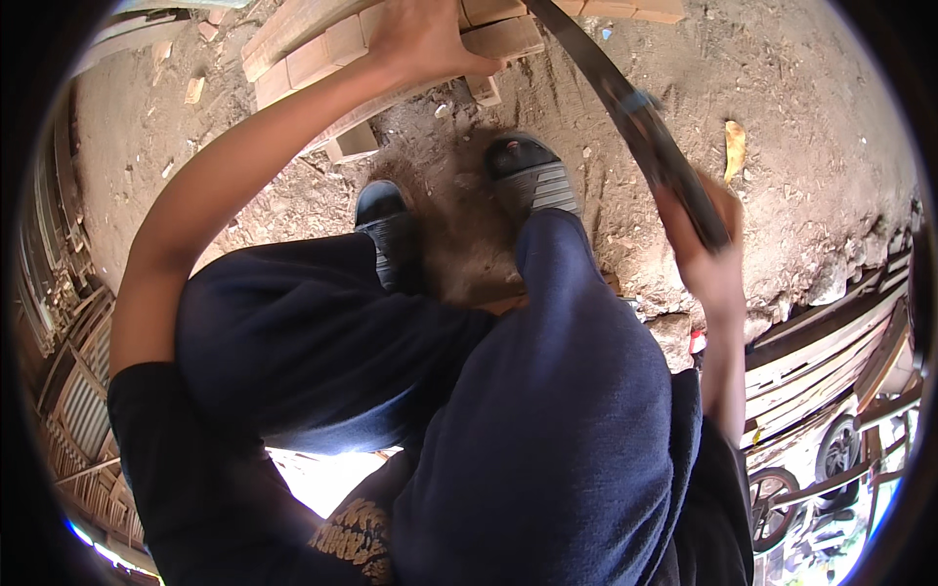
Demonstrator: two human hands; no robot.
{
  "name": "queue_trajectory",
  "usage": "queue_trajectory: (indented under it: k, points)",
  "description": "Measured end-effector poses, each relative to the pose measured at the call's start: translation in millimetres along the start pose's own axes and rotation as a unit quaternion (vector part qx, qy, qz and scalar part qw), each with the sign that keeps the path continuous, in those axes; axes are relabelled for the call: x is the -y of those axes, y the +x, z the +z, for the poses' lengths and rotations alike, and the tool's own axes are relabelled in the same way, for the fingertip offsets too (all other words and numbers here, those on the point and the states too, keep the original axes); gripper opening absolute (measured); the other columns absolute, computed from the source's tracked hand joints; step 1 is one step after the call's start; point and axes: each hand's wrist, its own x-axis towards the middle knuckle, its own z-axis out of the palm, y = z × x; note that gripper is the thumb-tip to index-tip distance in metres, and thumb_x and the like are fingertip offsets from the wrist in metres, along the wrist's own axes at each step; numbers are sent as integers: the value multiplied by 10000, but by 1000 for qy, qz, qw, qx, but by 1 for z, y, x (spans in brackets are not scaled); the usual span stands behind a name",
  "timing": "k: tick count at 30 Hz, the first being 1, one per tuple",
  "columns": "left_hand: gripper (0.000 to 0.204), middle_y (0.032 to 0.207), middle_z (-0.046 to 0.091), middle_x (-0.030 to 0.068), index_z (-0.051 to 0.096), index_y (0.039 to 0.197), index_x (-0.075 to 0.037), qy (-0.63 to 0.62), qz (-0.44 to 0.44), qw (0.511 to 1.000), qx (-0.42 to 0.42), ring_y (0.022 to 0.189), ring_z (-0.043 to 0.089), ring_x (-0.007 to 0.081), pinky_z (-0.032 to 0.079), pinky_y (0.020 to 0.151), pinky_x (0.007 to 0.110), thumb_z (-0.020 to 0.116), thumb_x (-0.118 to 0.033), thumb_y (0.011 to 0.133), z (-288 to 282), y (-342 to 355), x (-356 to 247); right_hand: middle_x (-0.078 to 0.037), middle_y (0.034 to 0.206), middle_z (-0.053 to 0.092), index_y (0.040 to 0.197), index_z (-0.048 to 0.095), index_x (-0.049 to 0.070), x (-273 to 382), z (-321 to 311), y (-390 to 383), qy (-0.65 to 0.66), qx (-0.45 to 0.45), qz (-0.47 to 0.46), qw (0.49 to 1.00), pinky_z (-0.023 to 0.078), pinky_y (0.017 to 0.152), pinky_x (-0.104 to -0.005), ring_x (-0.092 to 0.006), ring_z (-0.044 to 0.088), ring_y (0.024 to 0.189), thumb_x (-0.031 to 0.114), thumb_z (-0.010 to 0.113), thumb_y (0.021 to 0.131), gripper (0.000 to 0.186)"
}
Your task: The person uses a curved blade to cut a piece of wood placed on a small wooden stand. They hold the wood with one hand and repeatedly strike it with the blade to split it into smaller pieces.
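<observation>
At the top edge, my left hand lies over a row of pale wooden blocks. Its thumb stretches along the near side of one wooden block, which the hand grips; the other fingers run out of the picture. My right hand is closed round the lower end of a long, dark, narrow tool. That tool slants up and left toward the blocks, its far end cut off by the top edge. Motion blurs it, so its exact kind cannot be told.
The blocks lie on a low wooden support over bare dirt. My sandalled feet stand just below it. A yellow leaf lies to the right. Wooden planks edge the right side, with a motorcycle wheel beyond.
</observation>
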Motion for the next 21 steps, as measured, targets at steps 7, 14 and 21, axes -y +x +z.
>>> queue_trajectory:
  k: [7,14,21]
  points:
    - [1050,1199,464,255,384,1257,107,12,-21,998,51,1163,426,402,333,1016,463,839,-461,500,-12,3,-4,-53,591,512,791,580,-41,-3,8,5,-11,-10,-59,998,353,466,-280,-88,469,526,55,541,847,118]
    - [1042,1188,471,260,400,1246,118,-7,-11,1000,20,1148,427,403,331,1011,454,833,-460,496,-5,3,-5,-40,567,499,754,573,-28,16,17,32,6,-26,-9,1000,343,463,-274,-83,444,513,96,554,833,148]
    - [1041,1195,466,252,389,1259,114,14,5,1000,12,1149,420,399,344,999,453,828,-464,513,-7,1,-3,-51,604,539,850,610,-60,6,0,-13,-2,-12,1,1000,364,473,-263,-78,484,537,39,564,835,110]
